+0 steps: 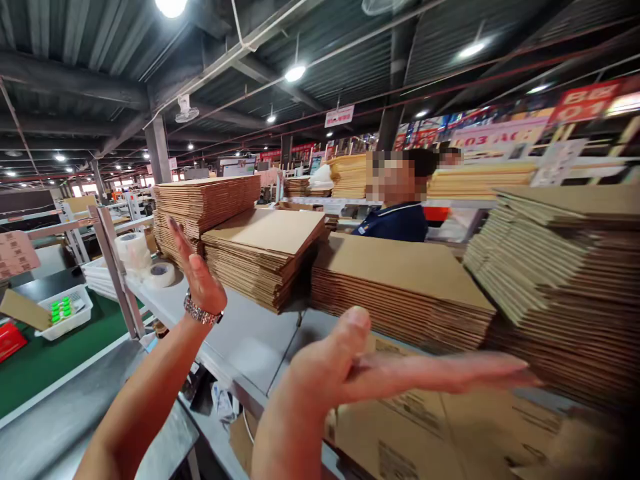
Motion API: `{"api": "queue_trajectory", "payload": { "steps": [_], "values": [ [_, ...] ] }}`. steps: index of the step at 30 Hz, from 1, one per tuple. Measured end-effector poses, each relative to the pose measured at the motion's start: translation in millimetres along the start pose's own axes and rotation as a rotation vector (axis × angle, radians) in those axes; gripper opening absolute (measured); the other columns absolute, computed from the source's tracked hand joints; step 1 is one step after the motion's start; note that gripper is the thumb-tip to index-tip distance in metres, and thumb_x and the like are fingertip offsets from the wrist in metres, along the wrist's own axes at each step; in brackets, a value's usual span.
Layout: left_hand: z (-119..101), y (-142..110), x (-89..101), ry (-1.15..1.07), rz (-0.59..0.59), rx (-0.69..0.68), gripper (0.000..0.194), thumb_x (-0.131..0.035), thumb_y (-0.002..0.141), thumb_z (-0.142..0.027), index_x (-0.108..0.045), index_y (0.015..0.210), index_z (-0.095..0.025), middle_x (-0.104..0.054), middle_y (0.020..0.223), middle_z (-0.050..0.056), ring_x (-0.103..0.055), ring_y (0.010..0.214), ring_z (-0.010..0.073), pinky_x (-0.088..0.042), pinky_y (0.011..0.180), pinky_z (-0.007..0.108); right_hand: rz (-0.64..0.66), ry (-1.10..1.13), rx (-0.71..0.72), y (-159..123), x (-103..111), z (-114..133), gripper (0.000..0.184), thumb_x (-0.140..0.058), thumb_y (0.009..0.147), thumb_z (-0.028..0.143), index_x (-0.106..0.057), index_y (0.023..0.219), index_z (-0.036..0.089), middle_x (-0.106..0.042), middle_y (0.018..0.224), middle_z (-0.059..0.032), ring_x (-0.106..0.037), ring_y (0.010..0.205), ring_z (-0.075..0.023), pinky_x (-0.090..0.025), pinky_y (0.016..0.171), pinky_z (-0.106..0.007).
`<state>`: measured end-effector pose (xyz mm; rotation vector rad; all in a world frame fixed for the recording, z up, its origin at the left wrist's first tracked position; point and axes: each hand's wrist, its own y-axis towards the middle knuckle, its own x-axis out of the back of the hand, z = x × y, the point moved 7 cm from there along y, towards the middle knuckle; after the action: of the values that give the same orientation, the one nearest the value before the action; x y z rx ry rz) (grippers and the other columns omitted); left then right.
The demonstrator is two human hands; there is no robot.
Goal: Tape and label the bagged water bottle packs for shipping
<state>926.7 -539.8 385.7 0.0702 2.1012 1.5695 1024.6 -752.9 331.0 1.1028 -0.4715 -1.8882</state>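
My left hand [197, 270] is raised with its fingers stretched out flat, a metal watch on the wrist, in front of a stack of flat cardboard sheets [263, 257] on the grey shelf [240, 333]. It holds nothing. My right hand [395, 370] is held flat and sideways, fingers straight and pointing right, thumb up. It hovers just above a printed flat carton [440, 433] at the lower right and in front of another cardboard stack [400, 287]. Whether it touches the carton I cannot tell.
More cardboard stacks stand at the far left [205, 200] and the right [565, 280]. A person in a dark blue top [397, 220] is behind the stacks. Tape rolls [160, 275] lie on the shelf's left end. A white tray [65, 313] sits on a green belt [45, 360].
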Motion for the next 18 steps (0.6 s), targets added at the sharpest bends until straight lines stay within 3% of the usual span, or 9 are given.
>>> {"api": "queue_trajectory", "payload": {
  "steps": [1,3,5,6,8,11,14,16,18],
  "values": [
    [-1,-2,2.9,-0.02,0.028,0.003,0.067,-0.033,0.117,-0.063,-0.042,0.172,-0.026,-0.034,0.182,0.011,-0.023,0.173,0.025,-0.022,0.144,0.048,0.025,0.033,-0.02,-8,-2,-1,0.085,-0.061,0.107,0.043,-0.025,0.18,0.02,-0.015,0.187,-0.0158,-0.001,0.175,-0.0417,0.004,0.139,-0.074],
    [0,-10,12.4,-0.014,0.144,0.043,0.054,-0.043,0.117,-0.052,-0.054,0.163,-0.025,-0.053,0.169,0.014,-0.048,0.162,0.0271,-0.039,0.136,0.048,0.143,0.135,-0.049,-34,-8,1,0.074,-0.061,0.108,0.037,-0.035,0.174,0.018,-0.029,0.181,-0.0207,-0.024,0.172,-0.041,-0.019,0.137,-0.075],
    [7,-28,33.0,0.078,0.301,0.098,0.04,-0.052,0.115,-0.044,-0.066,0.147,-0.024,-0.072,0.146,0.014,-0.072,0.134,0.0259,-0.056,0.117,0.044,0.406,0.272,-0.047,-74,-22,10,0.052,-0.059,0.108,0.029,-0.055,0.158,0.018,-0.057,0.162,-0.0211,-0.055,0.154,-0.0362,-0.047,0.126,-0.067],
    [15,-39,50.2,0.144,0.366,0.126,0.036,-0.054,0.114,-0.042,-0.07,0.139,-0.022,-0.078,0.134,0.013,-0.078,0.12,0.0246,-0.061,0.108,0.042,0.564,0.342,-0.035,-101,-28,17,0.042,-0.058,0.107,0.025,-0.062,0.148,0.019,-0.067,0.148,-0.0188,-0.066,0.141,-0.0321,-0.058,0.117,-0.059],
    [39,-66,100.2,0.291,0.432,0.201,0.032,-0.056,0.112,-0.042,-0.073,0.128,-0.021,-0.081,0.121,0.012,-0.08,0.105,0.0235,-0.063,0.099,0.04,0.832,0.445,0.003,-160,-32,30,0.033,-0.061,0.104,0.018,-0.068,0.136,0.021,-0.075,0.13,-0.0143,-0.075,0.123,-0.0256,-0.068,0.099,-0.043],
    [96,-111,209.4,0.547,0.436,0.497,0.028,-0.06,0.105,-0.034,-0.075,0.123,-0.02,-0.082,0.12,0.013,-0.08,0.107,0.0243,-0.063,0.101,0.038,1.013,0.445,-0.014,-244,-14,23,0.033,-0.066,0.101,0.017,-0.069,0.134,0.022,-0.076,0.128,-0.0134,-0.077,0.116,-0.0238,-0.07,0.081,-0.032],
    [148,-150,353.5,0.838,0.404,0.919,0.026,-0.063,0.099,-0.019,-0.075,0.121,-0.015,-0.082,0.12,0.014,-0.08,0.108,0.0233,-0.062,0.1,0.034,1.275,0.358,-0.171,-329,13,-20,0.023,-0.067,0.101,0.028,-0.077,0.122,0.025,-0.079,0.122,-0.0128,-0.081,0.105,-0.0272,-0.071,0.069,-0.034],
    [159,-160,457.8,1.039,0.338,1.105,0.023,-0.062,0.097,-0.013,-0.077,0.114,-0.012,-0.083,0.112,0.016,-0.08,0.106,0.0238,-0.061,0.096,0.032,1.427,0.29,-0.27,-380,32,-53,0.023,-0.069,0.098,0.045,-0.081,0.107,0.028,-0.081,0.106,-0.0113,-0.083,0.086,-0.0324,-0.07,0.057,-0.04],
    [156,-155,551.1,1.17,0.263,1.166,0.019,-0.061,0.099,-0.016,-0.078,0.105,-0.011,-0.082,0.101,0.015,-0.079,0.096,0.0237,-0.061,0.09,0.033,1.481,0.247,-0.328,-414,47,-72,0.04,-0.068,0.093,0.067,-0.078,0.085,0.029,-0.075,0.077,-0.0069,-0.074,0.056,-0.0303,-0.06,0.04,-0.04]
  ]
}}
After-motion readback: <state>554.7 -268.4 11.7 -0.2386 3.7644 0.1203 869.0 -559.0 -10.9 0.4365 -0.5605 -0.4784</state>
